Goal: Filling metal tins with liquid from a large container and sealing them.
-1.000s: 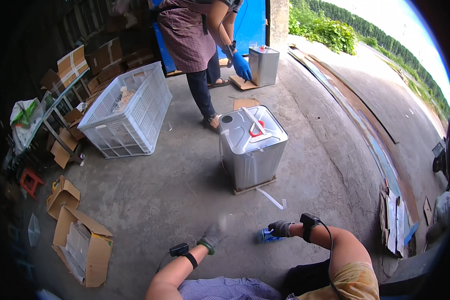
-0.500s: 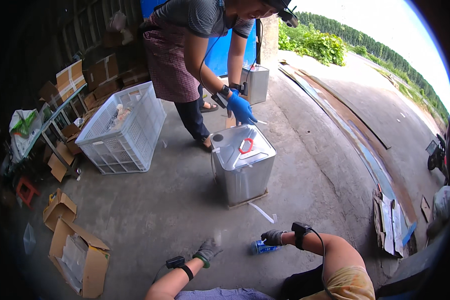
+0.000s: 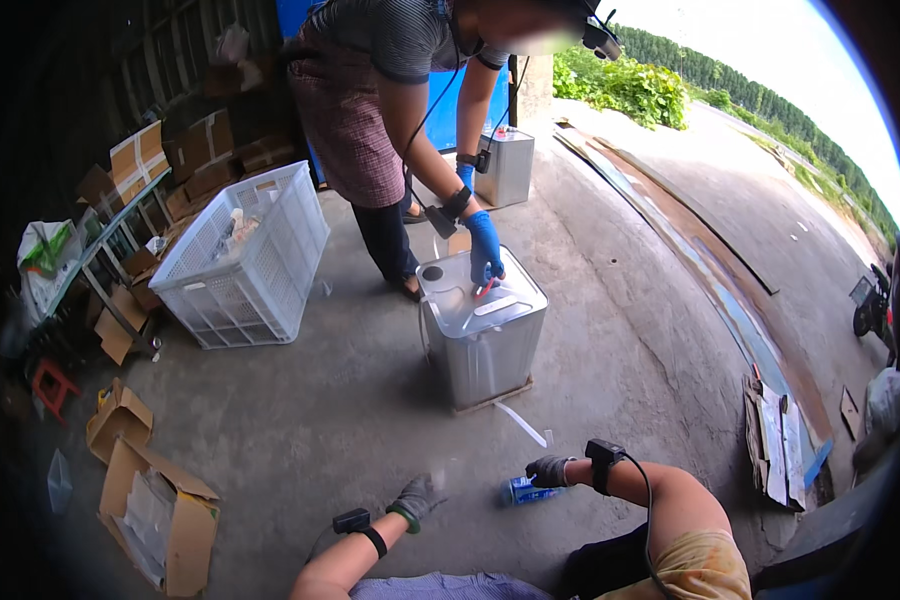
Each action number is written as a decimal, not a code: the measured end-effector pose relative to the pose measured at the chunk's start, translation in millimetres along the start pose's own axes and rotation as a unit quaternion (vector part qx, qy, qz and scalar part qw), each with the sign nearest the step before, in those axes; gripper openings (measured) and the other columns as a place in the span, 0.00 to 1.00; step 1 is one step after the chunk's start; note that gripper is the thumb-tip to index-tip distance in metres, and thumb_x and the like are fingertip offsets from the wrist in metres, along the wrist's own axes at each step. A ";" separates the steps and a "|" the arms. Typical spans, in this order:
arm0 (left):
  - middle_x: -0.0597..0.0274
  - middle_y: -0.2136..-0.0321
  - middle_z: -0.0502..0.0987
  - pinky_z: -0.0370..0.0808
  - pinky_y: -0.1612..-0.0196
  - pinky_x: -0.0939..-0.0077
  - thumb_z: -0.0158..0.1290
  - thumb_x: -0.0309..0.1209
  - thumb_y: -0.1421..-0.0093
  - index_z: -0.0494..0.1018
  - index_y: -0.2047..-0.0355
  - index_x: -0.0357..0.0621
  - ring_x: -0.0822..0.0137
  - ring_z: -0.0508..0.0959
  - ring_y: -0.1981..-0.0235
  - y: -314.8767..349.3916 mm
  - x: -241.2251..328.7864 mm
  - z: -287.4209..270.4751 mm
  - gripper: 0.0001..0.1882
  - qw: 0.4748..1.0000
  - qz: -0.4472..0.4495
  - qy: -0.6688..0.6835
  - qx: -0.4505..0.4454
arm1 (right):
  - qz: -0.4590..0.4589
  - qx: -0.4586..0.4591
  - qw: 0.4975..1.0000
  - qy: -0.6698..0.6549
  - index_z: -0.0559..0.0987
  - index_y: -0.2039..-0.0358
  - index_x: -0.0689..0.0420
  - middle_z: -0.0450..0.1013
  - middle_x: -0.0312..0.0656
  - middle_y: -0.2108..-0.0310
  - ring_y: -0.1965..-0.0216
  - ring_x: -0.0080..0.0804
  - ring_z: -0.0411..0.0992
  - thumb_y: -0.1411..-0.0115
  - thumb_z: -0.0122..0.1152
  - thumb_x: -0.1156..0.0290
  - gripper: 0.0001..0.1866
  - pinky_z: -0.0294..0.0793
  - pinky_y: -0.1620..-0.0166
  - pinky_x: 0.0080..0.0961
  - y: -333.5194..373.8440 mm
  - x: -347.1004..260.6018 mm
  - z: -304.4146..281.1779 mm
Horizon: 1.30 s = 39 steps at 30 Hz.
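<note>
My left hand [image 3: 416, 501], in a grey glove with a green cuff, hovers low over the concrete floor. Its fingers are curled, with a faint see-through thing at their tips too unclear to name. My right hand [image 3: 548, 471], in a dark grey glove, is closed on a blue can [image 3: 526, 490] lying sideways. Ahead stands a square metal tin [image 3: 490, 355] with a dark round spot on its top. A co-worker's blue-gloved hand [image 3: 484, 245] reaches down to the red handle [image 3: 486, 290] on that tin. A white strip [image 3: 522, 425] lies by its base.
At the left stand a white plastic crate [image 3: 240, 265], an open cardboard box [image 3: 165, 515] and a red stool [image 3: 54, 388]. A second metal tin [image 3: 507, 168] is behind the co-worker. Flattened cardboard [image 3: 773, 445] lies at the right, near a long board strip [image 3: 705, 265].
The co-worker has leaned forward, and a blue-gloved hand has moved onto the red handle on the tin's top. A pale strip now shows there. My hands have hardly moved.
</note>
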<state>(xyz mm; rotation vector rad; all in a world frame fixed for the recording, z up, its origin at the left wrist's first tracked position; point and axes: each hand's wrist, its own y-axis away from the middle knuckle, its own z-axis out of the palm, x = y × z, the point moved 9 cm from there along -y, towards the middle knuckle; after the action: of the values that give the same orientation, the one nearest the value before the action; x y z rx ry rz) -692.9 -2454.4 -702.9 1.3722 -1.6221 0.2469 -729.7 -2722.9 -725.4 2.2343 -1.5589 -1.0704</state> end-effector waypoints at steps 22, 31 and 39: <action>0.53 0.69 0.75 0.70 0.62 0.69 0.59 0.41 0.59 0.70 0.62 0.40 0.58 0.75 0.66 -11.3 -38.6 13.2 0.25 0.999 -0.027 0.018 0.002 | -0.018 -0.020 1.000 0.002 0.75 0.61 0.54 0.74 0.46 0.66 0.62 0.42 0.72 0.54 0.55 0.64 0.18 0.70 0.59 0.33 -31.0 18.2 36.5; 0.51 0.67 0.75 0.70 0.60 0.68 0.59 0.42 0.59 0.70 0.61 0.41 0.56 0.75 0.64 -12.1 -48.1 12.5 0.26 0.999 -0.030 0.028 0.017 | -0.004 -0.021 1.000 -0.007 0.76 0.62 0.54 0.74 0.46 0.67 0.62 0.42 0.72 0.54 0.55 0.63 0.18 0.70 0.59 0.34 -22.0 7.1 25.2; 0.50 0.65 0.75 0.70 0.59 0.68 0.59 0.43 0.61 0.69 0.59 0.41 0.56 0.75 0.63 -6.4 -38.0 9.7 0.29 0.999 -0.020 0.048 0.009 | 0.022 -0.030 0.999 0.000 0.75 0.61 0.54 0.74 0.47 0.66 0.61 0.43 0.72 0.54 0.55 0.63 0.18 0.69 0.59 0.34 -9.8 1.4 17.0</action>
<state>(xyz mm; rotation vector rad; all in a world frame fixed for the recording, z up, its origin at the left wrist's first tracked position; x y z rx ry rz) -696.2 -2438.4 -739.2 1.3855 -1.5151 0.3000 -733.7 -2716.3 -743.5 2.1510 -1.5469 -1.0894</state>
